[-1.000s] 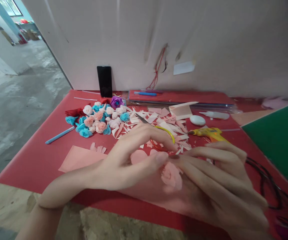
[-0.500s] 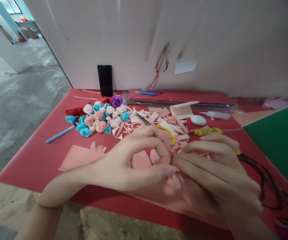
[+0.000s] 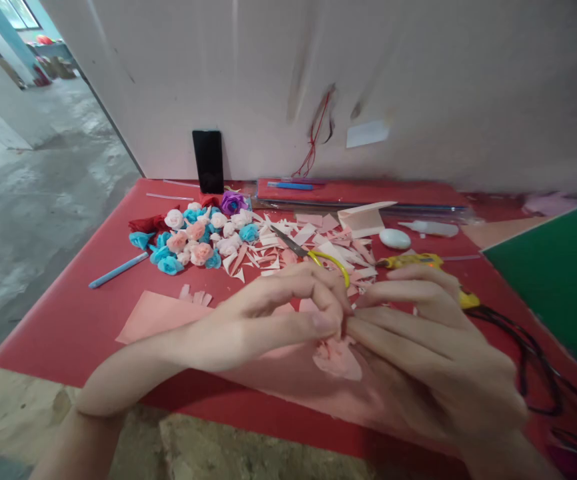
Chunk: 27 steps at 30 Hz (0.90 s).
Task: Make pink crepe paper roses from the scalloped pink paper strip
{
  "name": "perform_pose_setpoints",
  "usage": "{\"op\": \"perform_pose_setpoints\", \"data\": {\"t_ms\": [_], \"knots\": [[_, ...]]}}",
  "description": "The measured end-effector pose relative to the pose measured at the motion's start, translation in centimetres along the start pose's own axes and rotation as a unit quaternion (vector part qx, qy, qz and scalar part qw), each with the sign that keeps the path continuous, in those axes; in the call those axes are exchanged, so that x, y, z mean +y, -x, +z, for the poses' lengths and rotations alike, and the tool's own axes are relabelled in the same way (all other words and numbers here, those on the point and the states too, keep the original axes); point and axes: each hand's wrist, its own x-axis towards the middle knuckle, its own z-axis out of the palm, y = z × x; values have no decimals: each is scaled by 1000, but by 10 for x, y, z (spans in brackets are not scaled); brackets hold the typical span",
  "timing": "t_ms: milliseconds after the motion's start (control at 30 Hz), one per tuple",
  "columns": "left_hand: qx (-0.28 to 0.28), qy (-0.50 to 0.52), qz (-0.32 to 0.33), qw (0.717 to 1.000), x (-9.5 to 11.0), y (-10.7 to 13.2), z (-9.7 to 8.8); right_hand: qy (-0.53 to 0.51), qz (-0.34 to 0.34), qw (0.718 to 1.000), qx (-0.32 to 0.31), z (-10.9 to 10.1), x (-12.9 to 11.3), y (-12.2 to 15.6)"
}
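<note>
- We see a change in the left hand (image 3: 258,327), low in the middle of the frame; a second ago its thumb and first finger are wide apart, and now they come close in a small pinch on top of the pink flower (image 3: 341,363).
- We think this means the petals are being pressed together there; it is only our guess.
- The pink flower is just below the middle of the frame, under the fingertips, with one big petal hanging down; the right hand (image 3: 433,353) touches it from the right side, but its thumb is hidden, so we cannot tell how it grips.
- We count one pair of scissors (image 3: 315,257) in the middle; one phone (image 3: 208,162) at upper left; one purple flower (image 3: 233,202) near it.
- Right of the middle we count one glue gun (image 3: 413,259), partly hidden; one white oval thing (image 3: 395,239); one bottle (image 3: 433,229); one green board (image 3: 558,267) is at far right.
- We cannot count the flower heap (image 3: 198,233) or the paper scraps (image 3: 313,237); they overlap too much.
- The left arm crosses the pink paper (image 3: 163,319); we cannot tell if it is one sheet or two.
</note>
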Motion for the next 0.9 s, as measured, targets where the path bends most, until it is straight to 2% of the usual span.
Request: {"op": "perform_pose_setpoints", "data": {"t_ms": [100, 233, 333, 400, 567, 700, 800, 900], "knots": [[2, -2, 4, 1000, 1, -2, -3, -73, 7, 997, -13, -4, -1, -5], [-19, -67, 64, 996, -4, -3, -4, -193, 89, 977, -21, -3, 1, -9], [23, -117, 132, 984, -13, -4, -1, -264, 132, 955, -24, 1, 4, -9], [55, -129, 156, 978, -19, -4, 2, -285, 135, 949, -14, 3, 7, -10], [105, -149, 201, 962, -29, -7, 3, -310, 135, 941, -28, 6, 10, -15], [143, -149, 239, 949, -34, -10, 2, -308, 152, 939, -3, 9, 6, -15], [152, -149, 258, 942, -38, -13, 0, -266, 146, 952, 30, 13, 2, -10], [155, -148, 273, 938, -41, -16, -2, -175, 96, 977, 73, 17, -1, -5]]}}
